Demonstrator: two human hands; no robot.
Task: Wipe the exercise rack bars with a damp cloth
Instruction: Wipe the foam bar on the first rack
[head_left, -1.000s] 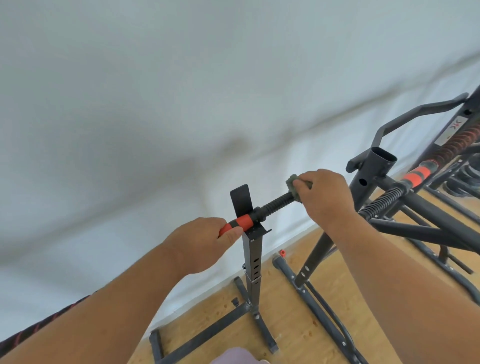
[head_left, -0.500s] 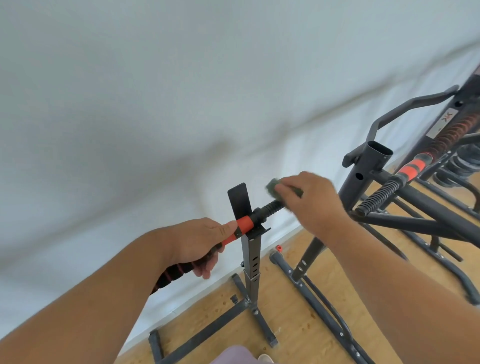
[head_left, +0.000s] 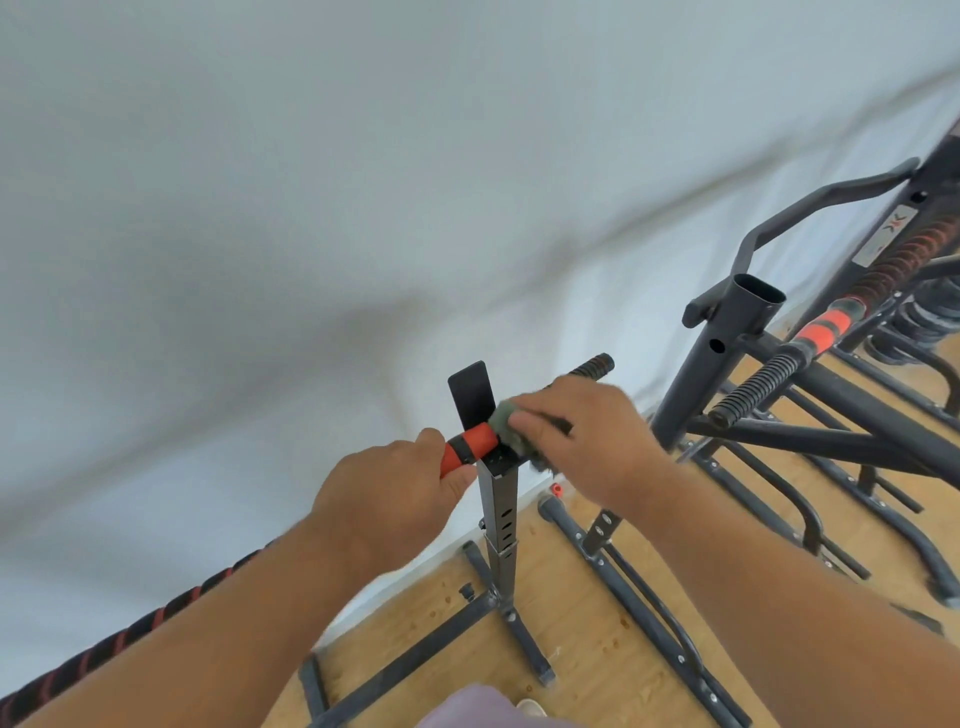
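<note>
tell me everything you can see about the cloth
The cloth is a small grey-green wad, soft and fuzzy, blurred. The right hand grips it against the bar, beside the orange grip and above the post. Most of it is hidden under the fingers. Dampness can't be told.

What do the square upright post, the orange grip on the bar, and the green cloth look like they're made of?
Square black upright post: probably painted steel, with punched adjustment holes and a dull sheen. Orange ribbed grip section: looks like matte rubber or foam. Grey-green cloth: soft and fuzzy, likely microfibre or terry, though blurred.
</note>
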